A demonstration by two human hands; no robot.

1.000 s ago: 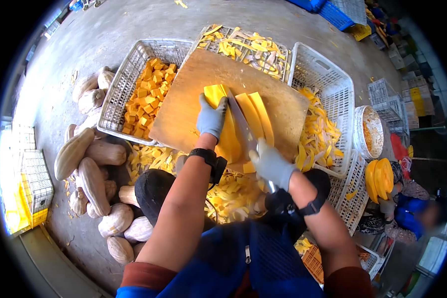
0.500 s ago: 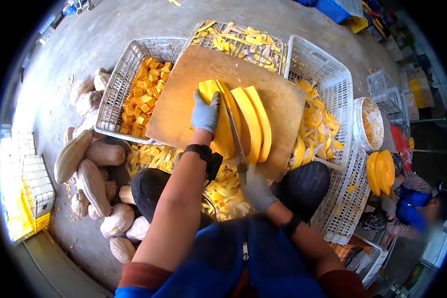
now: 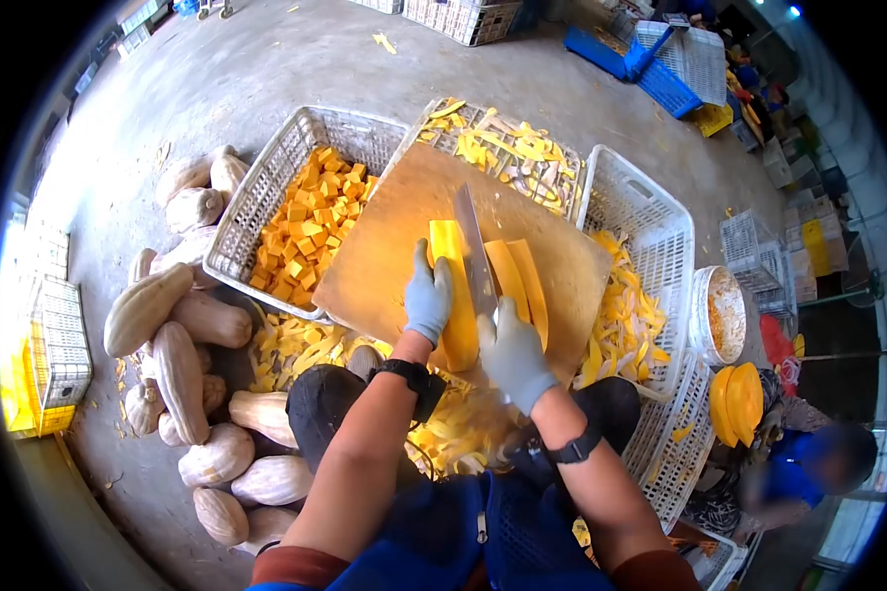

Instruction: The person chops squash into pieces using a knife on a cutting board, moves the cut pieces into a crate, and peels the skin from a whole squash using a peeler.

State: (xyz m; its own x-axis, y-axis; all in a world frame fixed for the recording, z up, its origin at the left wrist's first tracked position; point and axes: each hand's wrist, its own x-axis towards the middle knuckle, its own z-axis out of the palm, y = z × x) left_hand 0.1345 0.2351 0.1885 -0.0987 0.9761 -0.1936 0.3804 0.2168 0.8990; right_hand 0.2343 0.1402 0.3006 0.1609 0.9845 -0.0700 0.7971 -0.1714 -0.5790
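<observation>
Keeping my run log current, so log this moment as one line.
left hand: against pumpkin piece | right hand: gripping knife | knife: between piece and two slices | slices: on cutting board | cubes: in crate

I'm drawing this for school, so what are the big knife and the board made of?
The knife looks like smooth metal, probably steel, because its long flat blade is grey with a soft sheen. The board looks like worn wood: it's tan-brown with darker patches. I can't see clear grain, though, so I'm not certain.
</observation>
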